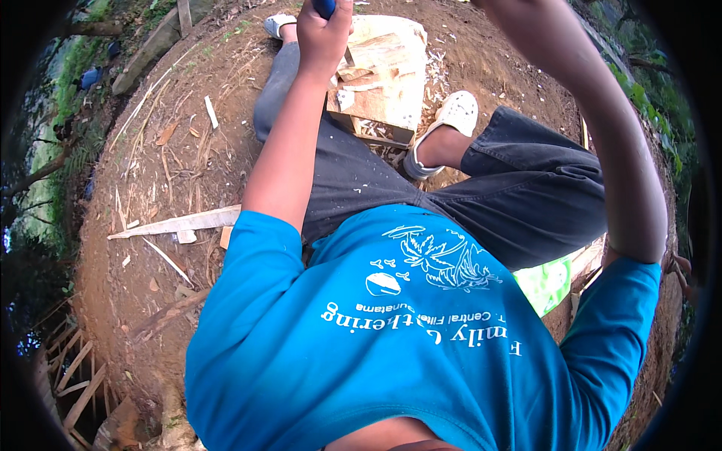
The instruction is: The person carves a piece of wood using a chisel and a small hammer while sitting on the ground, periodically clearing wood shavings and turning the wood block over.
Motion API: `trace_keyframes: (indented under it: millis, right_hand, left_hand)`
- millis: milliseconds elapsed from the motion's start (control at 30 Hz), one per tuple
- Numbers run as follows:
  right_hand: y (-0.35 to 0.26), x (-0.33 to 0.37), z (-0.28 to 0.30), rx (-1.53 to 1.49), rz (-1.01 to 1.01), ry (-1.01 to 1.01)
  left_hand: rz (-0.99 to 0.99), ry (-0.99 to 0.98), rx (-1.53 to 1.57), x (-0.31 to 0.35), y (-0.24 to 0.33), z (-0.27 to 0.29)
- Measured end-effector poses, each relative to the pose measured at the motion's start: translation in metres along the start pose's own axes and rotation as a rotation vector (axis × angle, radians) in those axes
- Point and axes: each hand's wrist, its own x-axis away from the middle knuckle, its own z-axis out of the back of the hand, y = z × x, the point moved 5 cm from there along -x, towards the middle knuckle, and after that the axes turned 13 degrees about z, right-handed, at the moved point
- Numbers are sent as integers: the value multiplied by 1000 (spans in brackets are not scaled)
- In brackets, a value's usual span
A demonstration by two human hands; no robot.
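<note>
Near the top edge, my left hand is closed around a dark blue, rounded piece that looks like a handle. The rest of that piece lies beyond the frame. My right arm reaches forward on the right, and only a blurred bit of my right hand shows at the upper edge, its fingers cut off. Between my legs stands a pale, rough-cut wooden block, just right of my left forearm. Loose wood pieces lie on its top.
My feet, in white clogs, flank the block. Wood shavings litter the brown soil. A long pointed wood strip lies at my left, with smaller splinters farther off. By my right hip is a bright green sheet or bag.
</note>
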Motion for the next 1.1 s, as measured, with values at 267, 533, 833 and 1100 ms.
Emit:
trace_keyframes:
  millis: [267,533,833,1100]
  right_hand:
    - [-15,0,1,-30,153,111]
    - [-19,-5,0,-57,177,123]
    - [45,-2,-33,-14,37,25]
    - [102,92,-52,-678,-145,178]
  left_hand:
    - [101,-63,54,-7,-11,5]
    - [99,-16,28,-11,-14,6]
    - [223,103,-155,-12,-43,3]
    - [91,-40,503,13,20,10]
